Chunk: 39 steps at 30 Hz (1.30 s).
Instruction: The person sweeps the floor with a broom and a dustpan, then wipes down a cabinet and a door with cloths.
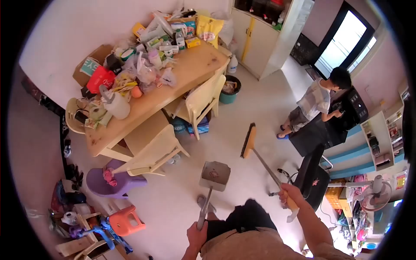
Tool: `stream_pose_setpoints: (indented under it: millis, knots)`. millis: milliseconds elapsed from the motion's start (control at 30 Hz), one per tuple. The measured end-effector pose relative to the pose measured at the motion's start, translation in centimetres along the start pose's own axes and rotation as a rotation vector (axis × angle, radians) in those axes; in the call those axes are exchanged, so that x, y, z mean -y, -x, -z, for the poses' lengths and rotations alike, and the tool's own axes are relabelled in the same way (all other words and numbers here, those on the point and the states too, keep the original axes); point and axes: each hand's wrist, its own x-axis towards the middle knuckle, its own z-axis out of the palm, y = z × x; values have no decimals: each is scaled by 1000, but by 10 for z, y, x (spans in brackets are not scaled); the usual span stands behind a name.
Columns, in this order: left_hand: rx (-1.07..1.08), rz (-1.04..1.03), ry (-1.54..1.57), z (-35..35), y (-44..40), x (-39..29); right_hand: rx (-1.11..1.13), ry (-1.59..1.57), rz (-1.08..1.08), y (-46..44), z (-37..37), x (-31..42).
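Observation:
My left hand (197,235) is wrapped round the handle of a long-handled dustpan (215,174), whose grey pan is out in front of my legs with some dark debris in it. In my right hand (291,195) is the handle of a broom (249,141). The broom's orange-yellow head with dark bristles is ahead of the dustpan and to its right, apart from it. Whether the bristles touch the floor I cannot tell.
A cluttered wooden table (196,67) with cream chairs (151,145) stands at the left. Near it are a purple seat (125,180), an orange stool (125,220) and a green bin (229,89). At the right, another person (314,102) stands by a black cabinet (318,134) and black chair (313,180).

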Motion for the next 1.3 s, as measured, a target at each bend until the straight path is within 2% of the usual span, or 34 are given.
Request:
stream_pose_setpoints:
  millis: [100, 167, 233, 300, 400, 500, 600, 700, 767, 900, 1033, 1100, 1167, 1233, 1267, 1300]
  knots:
    - [33, 30, -6, 4, -32, -38, -35, -4, 28, -7, -16, 24]
    - [49, -22, -47, -2, -50, -57, -52, 13, 0, -35, -4, 42]
    - [58, 34, -17, -11, -63, -82, -3, 55, 10, -68, 16, 62]
    - [43, 26, -38, -31, -85, -102, -45, 86, -3, -95, 24, 90]
    - [9, 43, -109, -72, -114, -136, 19, 177, 11, -153, 42, 152]
    - [-9, 119, -80, -98, -129, -209, 30, 272, 13, -200, 78, 211]
    - [-114, 155, 17, -128, -150, -267, 45, 450, 23, -213, 52, 296]
    - [-99, 185, 13, -148, -171, -315, 117, 436, 29, -257, 64, 347]
    - [-103, 170, 35, -161, -190, -348, 98, 462, 27, -253, 41, 385]
    - [-54, 97, 52, -184, -234, -388, 131, 351, 85, -270, 36, 425]
    - [37, 33, -40, -192, -287, -421, -41, 320, 89, -259, 23, 455]
    - [98, -13, -100, -196, -320, -427, 86, 286, 69, -255, 23, 463]
    - [45, -116, -145, -206, -350, -424, 5, 280, 121, -237, 12, 460]
    - [211, -121, -32, -204, -380, -434, -183, 556, 333, -233, 5, 461]
    - [176, -150, -54, -207, -395, -441, -207, 543, 355, -240, 3, 468]
    - [151, -159, -82, -209, -402, -445, -159, 448, 276, -243, 5, 469]
